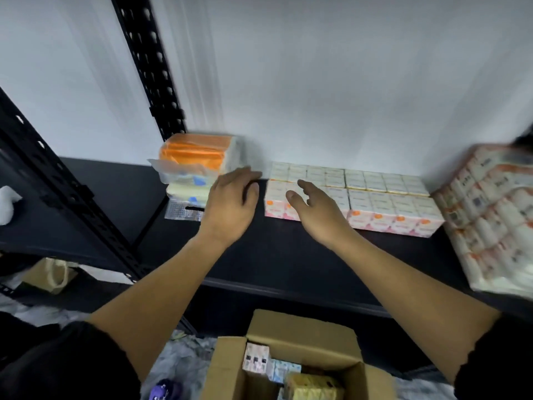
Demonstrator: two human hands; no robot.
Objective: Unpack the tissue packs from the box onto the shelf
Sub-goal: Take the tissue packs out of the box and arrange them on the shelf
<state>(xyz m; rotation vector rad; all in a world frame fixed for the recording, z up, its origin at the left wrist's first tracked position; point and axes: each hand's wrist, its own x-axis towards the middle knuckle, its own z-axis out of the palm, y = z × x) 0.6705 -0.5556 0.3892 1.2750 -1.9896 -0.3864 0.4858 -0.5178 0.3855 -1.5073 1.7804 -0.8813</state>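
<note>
Both hands are held out over the black shelf (pixel 288 264), and nothing is gripped in either. The left hand (pixel 230 203) is seen just left of the white-and-pink tissue packs (pixel 389 209), fingers loosely curled and empty, close to the row's left end. The right hand (pixel 314 209) is laid over the row's front-left corner, fingers spread wide and flat, holding nothing (contact with the packs cannot be confirmed through the blur).

The row is set against the wall in 2 ranks, front and back. Left of the row an orange-topped stack (pixel 196 163) of wrapped packs is seen; right of it a large wrapped bundle (pixel 496 215) is leaned at an angle.

Below the row, on the floor, the cardboard box (pixel 288 362) is open, with more packs (pixel 256 357) waiting inside, so the job is judged far from finished.

For this step to go well, the row should be squared with flat palms, pushed snug to the wall and kept tight, so room is left in front for the next load.

Printing is visible on the packs and bundle, but no word or brand can be read.
</note>
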